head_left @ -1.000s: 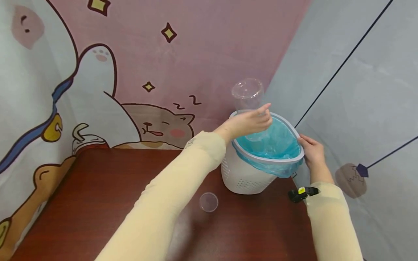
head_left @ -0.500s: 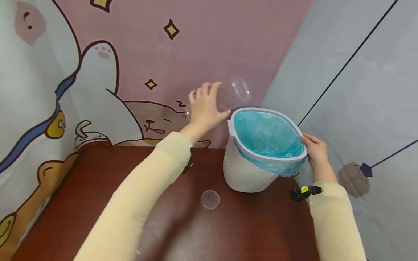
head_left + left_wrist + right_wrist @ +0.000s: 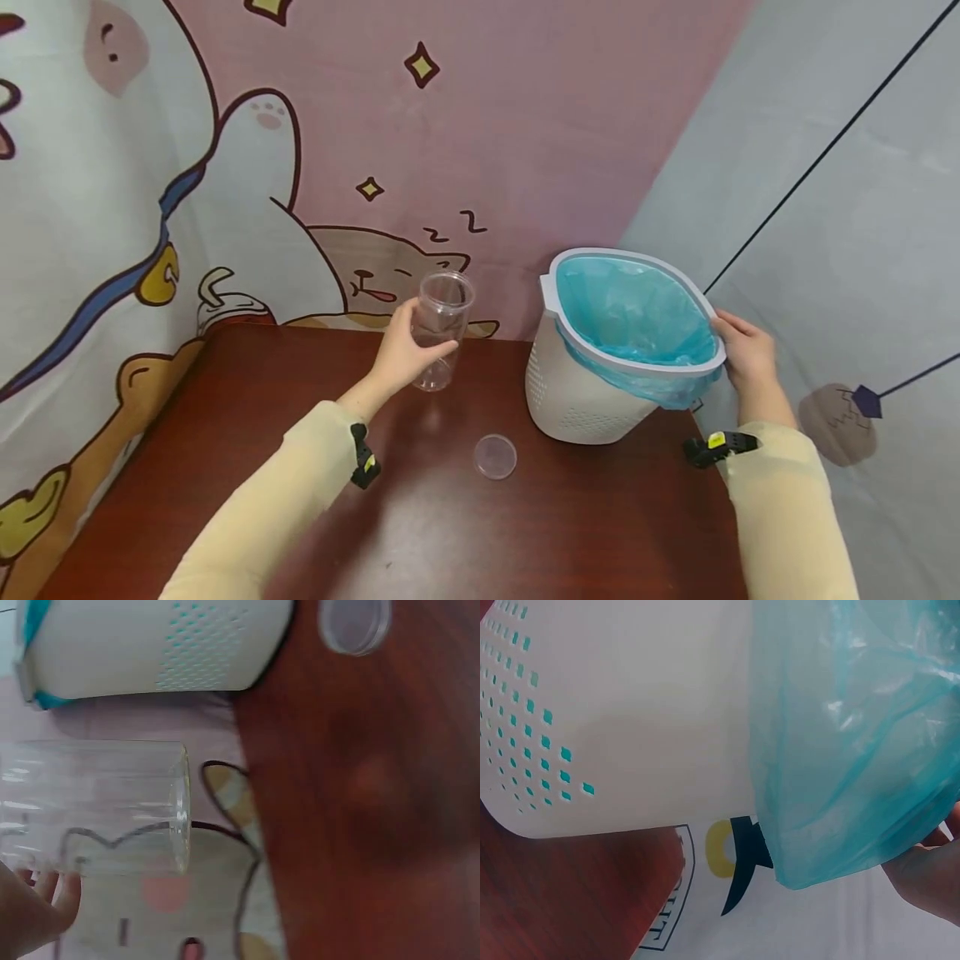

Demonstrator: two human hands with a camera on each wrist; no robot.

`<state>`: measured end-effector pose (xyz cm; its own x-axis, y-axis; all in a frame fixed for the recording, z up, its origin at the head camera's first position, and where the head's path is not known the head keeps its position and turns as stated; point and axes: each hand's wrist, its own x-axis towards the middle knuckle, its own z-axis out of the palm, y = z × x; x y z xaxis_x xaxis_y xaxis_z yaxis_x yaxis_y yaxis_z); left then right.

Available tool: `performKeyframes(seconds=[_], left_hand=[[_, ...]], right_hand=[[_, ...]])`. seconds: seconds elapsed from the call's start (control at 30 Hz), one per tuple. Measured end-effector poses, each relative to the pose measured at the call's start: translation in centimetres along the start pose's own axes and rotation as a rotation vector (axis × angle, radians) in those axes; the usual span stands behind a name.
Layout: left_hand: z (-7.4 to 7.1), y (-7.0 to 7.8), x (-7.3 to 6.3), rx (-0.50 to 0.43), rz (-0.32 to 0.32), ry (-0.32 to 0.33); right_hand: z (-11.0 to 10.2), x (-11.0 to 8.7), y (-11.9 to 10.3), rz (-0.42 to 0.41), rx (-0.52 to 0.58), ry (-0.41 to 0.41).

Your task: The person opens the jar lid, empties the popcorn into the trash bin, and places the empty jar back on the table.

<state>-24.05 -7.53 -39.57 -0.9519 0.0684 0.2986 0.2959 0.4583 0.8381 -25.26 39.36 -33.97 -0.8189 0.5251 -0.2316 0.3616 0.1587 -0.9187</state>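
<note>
My left hand (image 3: 399,354) grips a clear plastic jar (image 3: 444,329) around its side, thumb in front. The jar stands upright with its open mouth facing up, near the back edge of the table. Whether its base touches the tabletop I cannot tell. In the left wrist view, the transparent jar (image 3: 97,802) has nothing visible inside. My right hand (image 3: 750,354) holds the right rim of a white trash bin (image 3: 577,408), thumb and fingers over the edge. A blue bin liner (image 3: 637,308) lines the bin and hangs over its rim; in the right wrist view the liner (image 3: 840,750) partly covers the bin.
A small round clear disc (image 3: 495,457), like a lid, lies on the dark red-brown table (image 3: 450,542) in front of the bin. A cartoon-printed cloth wall (image 3: 525,125) rises behind the table, and a grey one (image 3: 862,225) stands at the right.
My left hand has brought the jar from above the bin leftward and down to the table's back, turning it from tilted to upright. The right hand stays on the bin's rim.
</note>
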Motion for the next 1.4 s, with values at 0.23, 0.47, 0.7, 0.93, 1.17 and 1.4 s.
performKeyframes(seconds=[0.23,0.47,0.7,0.93,1.17,1.4], left_hand=[[2.2,-4.2,-2.7,0.026,-0.033,-0.075],[3.8,-7.0,-4.3,0.001,-0.078,-0.028],[4.6,-8.5,-4.9,-0.003,-0.076,-0.036],[5.4,-8.9,-5.1,-0.02,-0.062,-0.035],[5.4,-8.8,-5.1,-0.031,-0.057,-0.016],[5.4,-9.1,-5.1,-0.049,-0.094,-0.071]], right_hand=[[0.2,0.1,0.0,0.003,0.004,-0.014],[0.3,0.2,-0.2,-0.019,-0.003,-0.024],[0.4,0.2,0.0,-0.005,-0.036,-0.025],[0.5,0.3,-0.1,0.0,-0.017,-0.017],[0.3,0.2,-0.1,-0.007,-0.041,-0.012],[0.0,0.0,0.0,0.01,-0.015,-0.017]])
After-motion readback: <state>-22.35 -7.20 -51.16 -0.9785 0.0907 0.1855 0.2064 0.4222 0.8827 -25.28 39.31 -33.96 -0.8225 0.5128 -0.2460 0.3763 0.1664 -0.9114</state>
